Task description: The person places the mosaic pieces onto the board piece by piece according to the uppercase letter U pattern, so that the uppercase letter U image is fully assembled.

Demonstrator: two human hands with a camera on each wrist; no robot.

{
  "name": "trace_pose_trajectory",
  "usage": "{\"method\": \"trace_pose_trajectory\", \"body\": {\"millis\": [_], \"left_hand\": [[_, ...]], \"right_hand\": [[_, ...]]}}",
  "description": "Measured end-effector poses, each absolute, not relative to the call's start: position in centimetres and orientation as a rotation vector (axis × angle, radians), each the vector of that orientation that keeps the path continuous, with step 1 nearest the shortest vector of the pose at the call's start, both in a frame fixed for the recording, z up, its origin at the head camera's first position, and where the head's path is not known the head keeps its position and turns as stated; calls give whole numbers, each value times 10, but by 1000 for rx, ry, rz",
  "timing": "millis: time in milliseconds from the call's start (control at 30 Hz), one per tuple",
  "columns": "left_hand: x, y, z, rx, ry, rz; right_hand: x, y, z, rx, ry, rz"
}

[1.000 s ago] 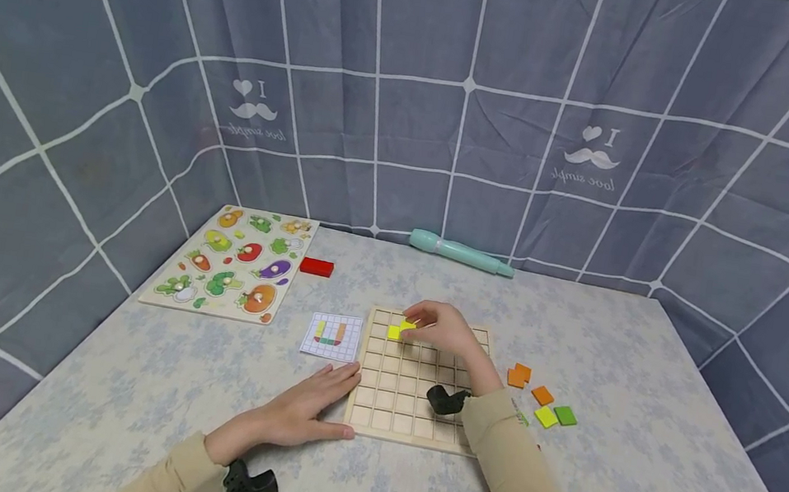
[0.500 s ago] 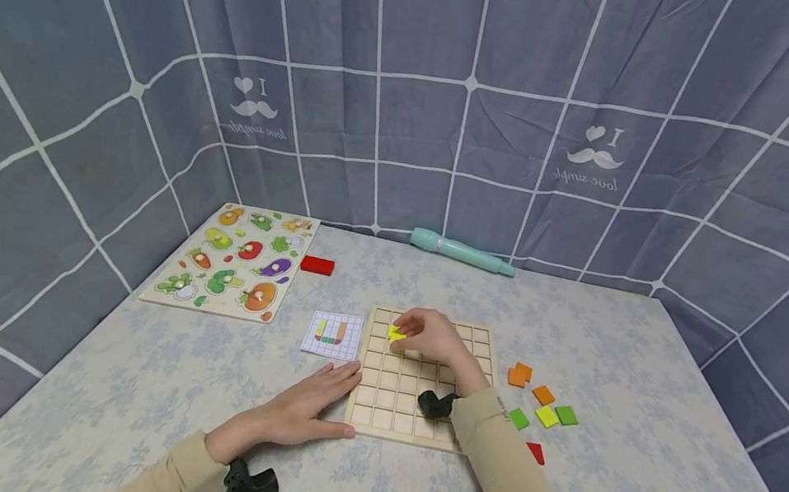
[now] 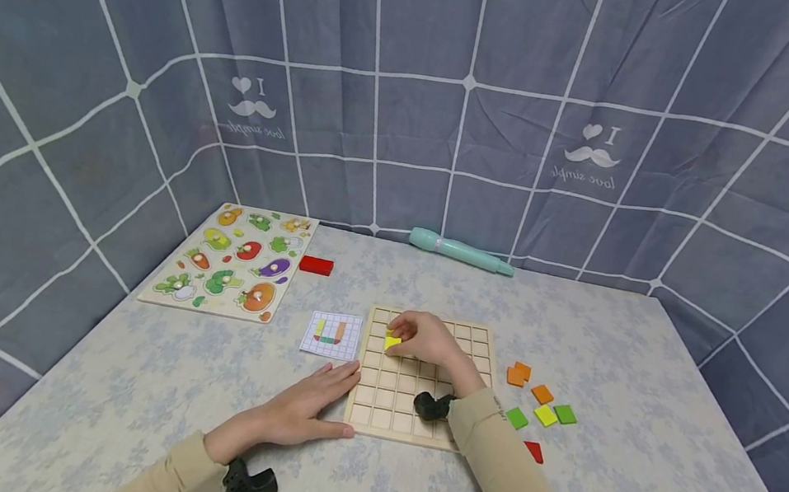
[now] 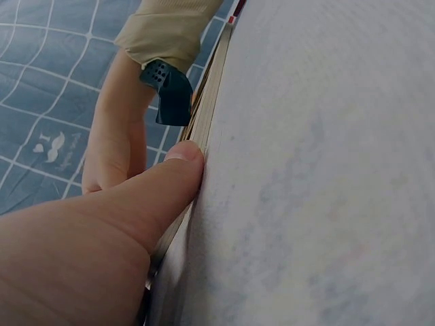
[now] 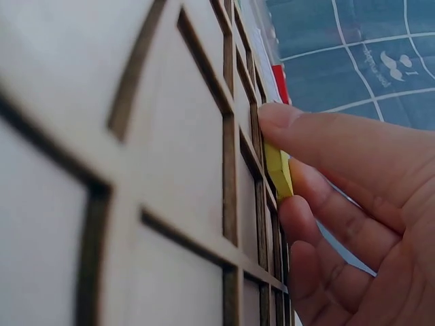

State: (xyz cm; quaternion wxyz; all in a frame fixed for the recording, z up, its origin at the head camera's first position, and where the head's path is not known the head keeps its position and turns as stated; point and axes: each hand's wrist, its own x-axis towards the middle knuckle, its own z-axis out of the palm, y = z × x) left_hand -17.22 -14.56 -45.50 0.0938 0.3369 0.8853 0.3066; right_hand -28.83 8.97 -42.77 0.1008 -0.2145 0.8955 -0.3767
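My right hand (image 3: 427,339) pinches a yellow square tile (image 3: 392,345) between thumb and fingers, over the upper left of the wooden grid board (image 3: 370,432). In the right wrist view this yellow tile (image 5: 279,171) sits tilted at the grid's ridges. A sliver of another yellow tile (image 3: 389,332) shows just behind it, mostly covered by the fingers. My left hand (image 3: 304,409) lies flat on the table, fingertips and thumb touching the board's left edge. The left wrist view shows the thumb (image 4: 170,180) against the board's side.
A pattern card (image 3: 331,335) lies left of the board. Loose orange (image 3: 543,394), yellow (image 3: 546,416), green (image 3: 516,417) and red (image 3: 534,451) pieces are at right. Behind are a vegetable puzzle (image 3: 228,261), a red block (image 3: 316,266) and a teal pen-shaped object (image 3: 461,251).
My right hand has moved left and slightly toward me over the board, bringing the yellow tile to a spot below the other yellow one. The left hand stays put.
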Motion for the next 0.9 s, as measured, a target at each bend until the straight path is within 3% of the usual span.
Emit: {"method": "trace_pose_trajectory", "body": {"millis": [600, 900], "left_hand": [[-172, -146, -455, 1003, 2623, 912], [-172, -146, -455, 1004, 2626, 919]], "right_hand": [[-286, 91, -426, -641, 2635, -1108], [-278, 115, -398, -749, 2614, -1055]]}}
